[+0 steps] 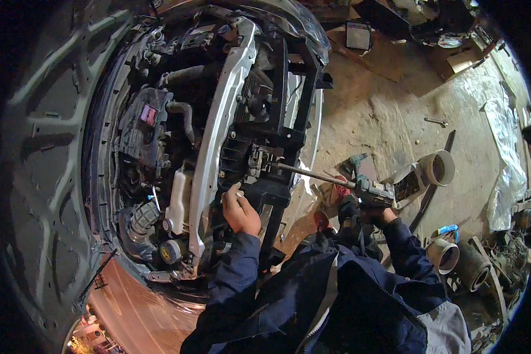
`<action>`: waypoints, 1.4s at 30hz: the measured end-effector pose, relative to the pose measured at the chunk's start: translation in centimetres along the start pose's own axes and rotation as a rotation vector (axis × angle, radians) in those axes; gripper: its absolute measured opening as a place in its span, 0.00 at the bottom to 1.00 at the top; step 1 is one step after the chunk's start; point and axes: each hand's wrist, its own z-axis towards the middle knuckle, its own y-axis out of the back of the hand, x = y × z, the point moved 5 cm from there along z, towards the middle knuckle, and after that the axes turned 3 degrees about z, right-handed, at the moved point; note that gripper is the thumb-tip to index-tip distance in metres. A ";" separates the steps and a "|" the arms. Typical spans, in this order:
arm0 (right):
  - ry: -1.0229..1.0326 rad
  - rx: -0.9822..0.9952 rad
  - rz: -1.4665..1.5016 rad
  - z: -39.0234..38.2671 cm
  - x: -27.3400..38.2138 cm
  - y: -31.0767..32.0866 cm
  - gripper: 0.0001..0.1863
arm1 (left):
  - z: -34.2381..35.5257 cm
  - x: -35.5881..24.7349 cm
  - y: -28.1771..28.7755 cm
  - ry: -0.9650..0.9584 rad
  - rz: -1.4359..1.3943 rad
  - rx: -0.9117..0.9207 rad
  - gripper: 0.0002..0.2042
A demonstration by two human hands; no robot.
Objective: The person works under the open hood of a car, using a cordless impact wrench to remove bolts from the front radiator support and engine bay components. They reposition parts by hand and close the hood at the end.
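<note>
My right hand [386,217] is wrapped round a cordless impact wrench [374,192]. A long extension bar [315,174] runs left from it to the hood latch [259,164] at the car's front. My left hand [241,213] is beside the silver crossmember [209,150], just below the latch. Its fingers are curled and pressed together; whether a small part sits between them I cannot make out. Black front-end framing [274,127] lies under and around the bar's tip. The bar's very end is hard to see against the latch.
The raised hood [47,135] stands at the left, with a white reservoir [179,200] in the engine bay. On the floor are another power tool [355,163], a bucket [439,168], a wrench [436,122], plastic sheeting [504,159] and a second bucket [442,255].
</note>
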 end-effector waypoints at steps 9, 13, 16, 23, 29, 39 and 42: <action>0.004 0.026 0.233 0.4 1.9 -1.2 0.21 | 0.0 -0.2 -0.1 -0.001 -0.001 0.019 0.17; -0.256 0.086 0.581 1.3 -1.5 -0.4 0.22 | 0.0 -0.3 -0.1 0.009 0.013 0.028 0.17; -0.301 0.051 0.638 1.4 -2.1 -0.3 0.21 | 0.1 -0.4 0.0 0.006 0.028 0.042 0.17; -0.149 -0.004 0.286 -0.4 3.0 -2.3 0.24 | -0.1 -0.2 0.1 0.032 0.046 0.025 0.15; -0.035 0.007 0.074 -1.2 4.5 -3.1 0.25 | -0.3 0.4 -0.1 0.129 -0.075 0.003 0.15; 0.102 -0.095 0.032 -0.4 2.9 -3.5 0.21 | -0.4 1.3 0.0 0.209 -0.168 -0.053 0.17; 0.063 -0.054 -0.048 0.2 1.0 -2.8 0.24 | -0.4 1.7 0.0 0.187 -0.130 -0.035 0.17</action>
